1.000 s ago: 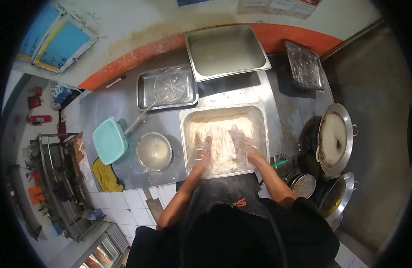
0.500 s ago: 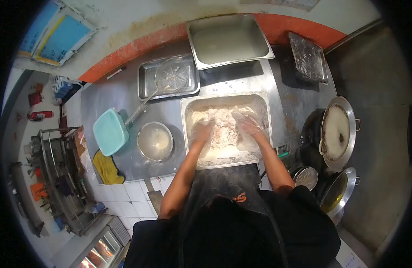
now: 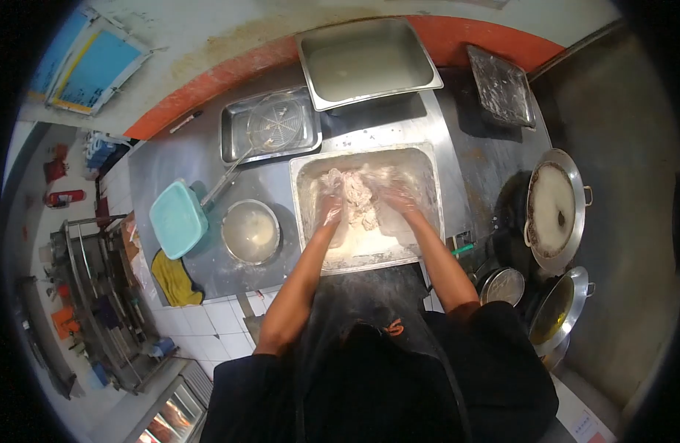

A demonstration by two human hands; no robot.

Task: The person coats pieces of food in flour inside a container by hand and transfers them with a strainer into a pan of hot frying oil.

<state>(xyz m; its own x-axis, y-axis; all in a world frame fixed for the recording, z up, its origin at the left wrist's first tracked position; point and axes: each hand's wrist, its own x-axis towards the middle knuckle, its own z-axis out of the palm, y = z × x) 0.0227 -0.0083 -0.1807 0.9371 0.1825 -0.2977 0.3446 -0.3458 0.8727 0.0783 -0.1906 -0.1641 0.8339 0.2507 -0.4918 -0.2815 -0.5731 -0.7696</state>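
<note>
A deep metal pan (image 3: 431,244) of white flour (image 3: 366,247) stands in front of me. Pale, flour-coated pieces that look like meat (image 3: 360,198) are heaped in its middle. Both my hands wear loose clear plastic gloves dusted with flour. My left hand (image 3: 332,203) is curled against the heap's left side, and my right hand (image 3: 399,196) against its right side. They squeeze the pieces between them. The fingertips are partly hidden by flour and plastic, and the right hand is smeared by motion.
Behind stand a deep steel pan of cloudy liquid (image 3: 373,70) and a tray (image 3: 231,136) with a wire skimmer (image 3: 275,124). To the left are a turquoise tub (image 3: 179,219), a bowl (image 3: 251,251) and a yellow cloth (image 3: 176,279). Two large woks (image 3: 555,214) (image 3: 557,314) stand right.
My hands have moved slightly up and inward in the pan. The heap between them is narrower and more bunched. The whole view has shifted a little.
</note>
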